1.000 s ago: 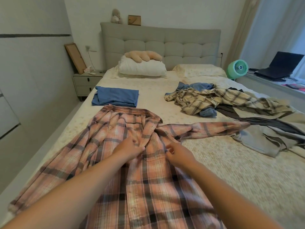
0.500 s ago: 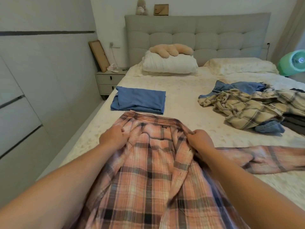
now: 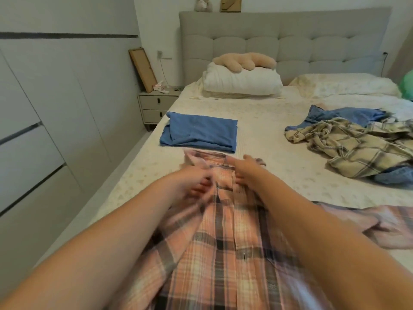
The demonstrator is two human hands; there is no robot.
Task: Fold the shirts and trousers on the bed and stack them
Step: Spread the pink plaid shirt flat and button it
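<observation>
The pink shirt (image 3: 234,242) lies spread on the bed (image 3: 279,135). The left hand (image 3: 192,186) pinches its front near the collar; the right hand (image 3: 245,170) rests flat, fingers straight. An uneven tug could skew the placket.

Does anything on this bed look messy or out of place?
Yes. A crumpled heap on the right: a beige plaid shirt tangled over blue clothing, unfolded. The folded blue garment lies neat on the left. The pink plaid shirt is mid-fold.
</observation>
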